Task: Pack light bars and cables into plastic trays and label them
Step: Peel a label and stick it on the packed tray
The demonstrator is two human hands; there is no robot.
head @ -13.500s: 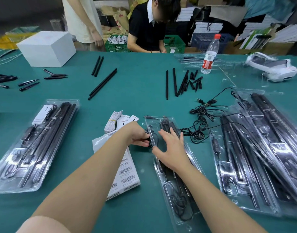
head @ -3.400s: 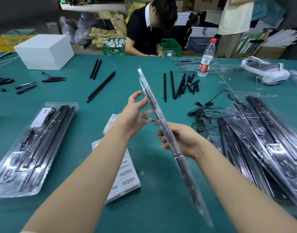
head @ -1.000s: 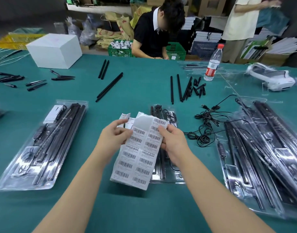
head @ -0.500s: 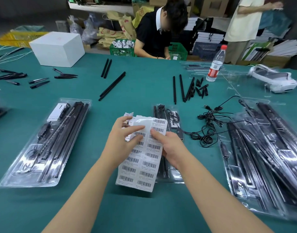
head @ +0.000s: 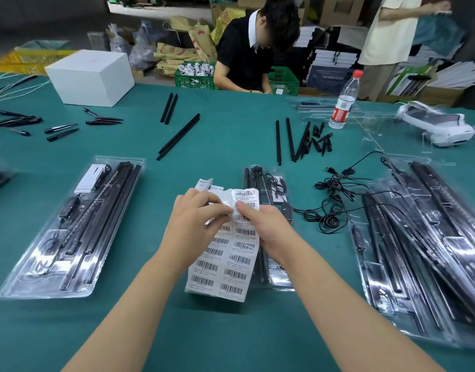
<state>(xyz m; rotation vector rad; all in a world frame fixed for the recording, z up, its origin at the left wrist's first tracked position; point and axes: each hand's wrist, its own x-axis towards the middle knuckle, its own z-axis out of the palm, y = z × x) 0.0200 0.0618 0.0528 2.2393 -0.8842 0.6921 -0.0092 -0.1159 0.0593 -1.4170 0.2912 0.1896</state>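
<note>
Left hand: the left hand [head: 196,224] is raised above the table, its fingers curled onto the upper left part of a white sheet of barcode stickers [head: 225,253], where a sticker corner is lifted.
Right hand: the right hand [head: 268,232] pinches the same sheet from the right, thumb tip on its printed face.
Sticker sheet: two columns of black barcodes with small lines of text under each, too fine to read.
Packed tray under the hands: a clear plastic tray holding black light bars and a coiled cable [head: 271,189] lies on the table just behind and partly under the sheet; a small barcode sticker shows on it.
More stickers: a folded stack of white sticker strips [head: 204,183] shows just above the left hand.
Left tray: a clear plastic tray with black bars and a small white box [head: 78,224] lies well to the left.
Right trays: overlapping clear trays of black bars [head: 419,237] lie to the right.
Loose cables: a tangle of thin black cables [head: 335,200] lies between the middle tray and the right trays.
Loose bars: long black bars and short black pieces [head: 298,140] lie farther back.
Table: a teal green cloth-covered table [head: 231,130].
Bottle: a clear plastic water bottle with a red cap and red and white label [head: 342,103], writing unreadable.
Box: a plain white box [head: 90,77] at the far left.
</note>
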